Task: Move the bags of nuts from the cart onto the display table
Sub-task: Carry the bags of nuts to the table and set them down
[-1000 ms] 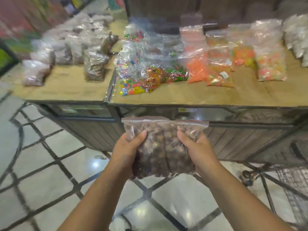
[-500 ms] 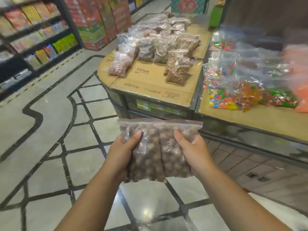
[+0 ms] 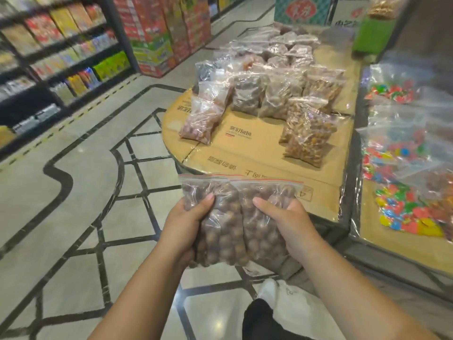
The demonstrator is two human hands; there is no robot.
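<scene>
Carrying two bags of nuts (image 3: pixel 241 224) at once, dead centre of the frame, pressing them side by side and treating the pair as one bundle. Gripping the bag on the frame's left with the left hand (image 3: pixel 182 227), thumb laid across the front and palm wrapping the outer side, and mirroring that on the other bag with the right hand (image 3: pixel 291 224). Keeping the red zip seals up top, probably guarding against a spill and making for an easy lay-down. Holding the pair right by the nearest edge of the display table (image 3: pixel 247 155), hovering above the tiled floor (image 3: pixel 98 192) and not resting on the cardboard top yet. Aiming, at a guess, for the bare cardboard patch just above centre, in front of the other nut bags (image 3: pixel 277 99) already lying in rows toward the upper middle. Leaving alone the candy bags (image 3: pixel 404 197) along the right edge, sitting on a separate section. Not spotting the cart anywhere in frame. Reckoning mid-carry here, with setting down and letting go yet to come.
</scene>
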